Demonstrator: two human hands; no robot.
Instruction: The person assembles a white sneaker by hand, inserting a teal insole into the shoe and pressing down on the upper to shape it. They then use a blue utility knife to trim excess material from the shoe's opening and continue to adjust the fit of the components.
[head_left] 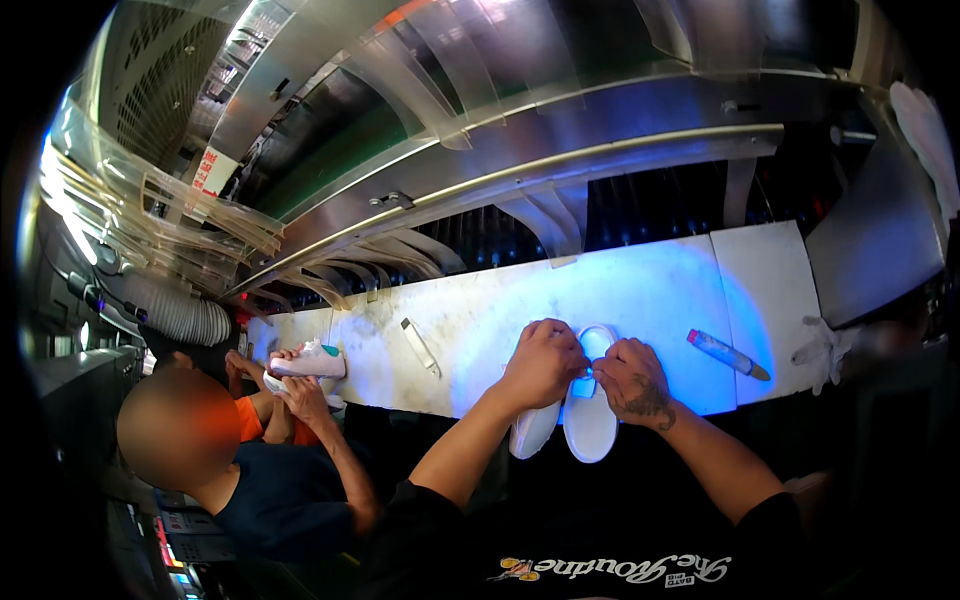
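Bench (655, 285) under blue light: sole (591, 432) at near edge

Left hand (545, 362) and right hand (634, 382): close together over the sole's middle, fingers curled; whether they grip it cannot be told. Sole overhangs the bench, beside a second sole (535, 432). Pen-shaped tool (725, 352): at right.

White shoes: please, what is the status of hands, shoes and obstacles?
Left hand, right hand: both at middle of one shoe, grip unclear. Second shoe left of it. Blue tool lies right, clear of shoes.

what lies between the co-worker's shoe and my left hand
In the head view, a slim white object lies on the table between the co-worker's shoe and your left hand.
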